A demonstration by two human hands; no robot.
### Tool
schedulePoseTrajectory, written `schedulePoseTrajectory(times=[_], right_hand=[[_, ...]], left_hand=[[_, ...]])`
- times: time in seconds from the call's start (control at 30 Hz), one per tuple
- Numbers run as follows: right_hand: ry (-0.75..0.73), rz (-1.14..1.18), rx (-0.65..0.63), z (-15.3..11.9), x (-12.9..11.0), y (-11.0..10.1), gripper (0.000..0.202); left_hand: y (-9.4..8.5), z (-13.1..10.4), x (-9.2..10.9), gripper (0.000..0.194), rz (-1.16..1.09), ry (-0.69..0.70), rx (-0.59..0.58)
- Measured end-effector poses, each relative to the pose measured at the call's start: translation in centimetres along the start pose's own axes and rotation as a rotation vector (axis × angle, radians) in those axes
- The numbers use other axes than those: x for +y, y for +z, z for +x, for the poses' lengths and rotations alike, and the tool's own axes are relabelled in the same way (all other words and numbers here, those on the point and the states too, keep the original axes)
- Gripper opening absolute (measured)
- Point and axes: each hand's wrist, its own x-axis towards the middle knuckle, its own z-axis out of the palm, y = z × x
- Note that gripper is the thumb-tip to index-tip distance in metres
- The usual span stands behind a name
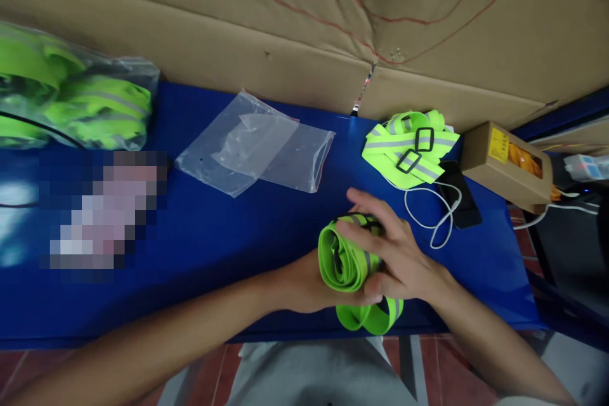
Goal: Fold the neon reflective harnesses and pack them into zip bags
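A neon green reflective strap with a grey stripe is coiled into a thick roll [340,260] above the front of the blue table. My left hand [299,282] supports the roll from the left and below; most of its fingers are hidden behind it. My right hand [404,257] is wrapped round the right side of the roll, thumb underneath and fingers over the top. Loose loops [373,318] of the same strap hang under my hands. A black piece, partly covered, shows on top of the roll.
A second reflective strap [412,149] with black buckles lies at the back right, near a phone [459,193], a white cable [450,225] and a cardboard box [507,165]. Transparent zip bags [257,146] lie mid-table. A bag of green straps [99,104] is at left, near a pixelated item [104,216].
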Motion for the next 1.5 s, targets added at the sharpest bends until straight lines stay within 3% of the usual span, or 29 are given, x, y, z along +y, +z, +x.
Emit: schedulePoseTrajectory(times=[0.13, 0.27, 0.43, 0.53, 0.63, 0.73, 0.8, 0.87, 1.0, 1.1, 1.2, 1.37, 1.5], right_hand=[[0.026, 0.021, -0.013, 0.2, 0.1, -0.4, 0.054], [0.132, 0.132, 0.009, 0.5, -0.2, -0.5, 0.048], [0.039, -0.135, 0.063, 0.5, -1.3, -0.1, 0.047], [-0.020, -0.193, 0.078, 0.4, -1.6, -0.2, 0.049], [0.023, -0.035, 0.046, 0.3, -1.4, -0.5, 0.064], [0.193, 0.127, 0.102, 0.2, -0.7, -0.8, 0.097], [0.261, 0.176, 0.134, 0.1, -0.3, -1.0, 0.108], [0.286, 0.261, 0.132, 0.0, 0.0, -1.0, 0.102], [0.440, 0.529, 0.204, 0.0, -0.2, -0.5, 0.069], [0.534, 0.544, 0.215, 0.2, -1.0, 0.4, 0.057], [0.450, 0.504, 0.237, 0.3, -1.9, 1.1, 0.058], [0.389, 0.510, 0.299, 0.0, -2.0, 0.8, 0.048], [0.427, 0.475, 0.283, -0.4, -0.9, 0.2, 0.040]], left_hand=[[-0.3, -0.3, -0.7, 0.040, -0.176, -0.143, -0.088], [-0.9, -0.7, -2.1, 0.044, -0.429, -0.120, -0.107], [-1.0, -1.0, -2.5, 0.061, -0.405, -0.192, -0.102], [-0.9, -0.8, -1.7, 0.060, -0.365, -0.201, -0.065], [-0.9, -0.5, -0.9, 0.064, -0.358, -0.184, -0.018], [-0.9, -0.3, -0.5, 0.071, -0.359, -0.151, 0.063], [-1.0, -0.2, -0.3, 0.076, -0.357, -0.145, 0.083], [-1.2, -0.3, -0.2, 0.075, -0.344, -0.135, 0.093], [-1.6, -0.4, 0.2, 0.066, -0.313, -0.040, 0.157], [-1.6, -0.7, 0.2, 0.059, -0.285, 0.009, 0.197], [-1.4, -1.1, 0.0, 0.060, -0.115, 0.059, 0.164], [-1.5, -1.2, 0.7, 0.078, 0.309, 0.352, 0.202], [-1.6, -1.2, 1.9, 0.096, 0.351, 0.193, 0.264]])
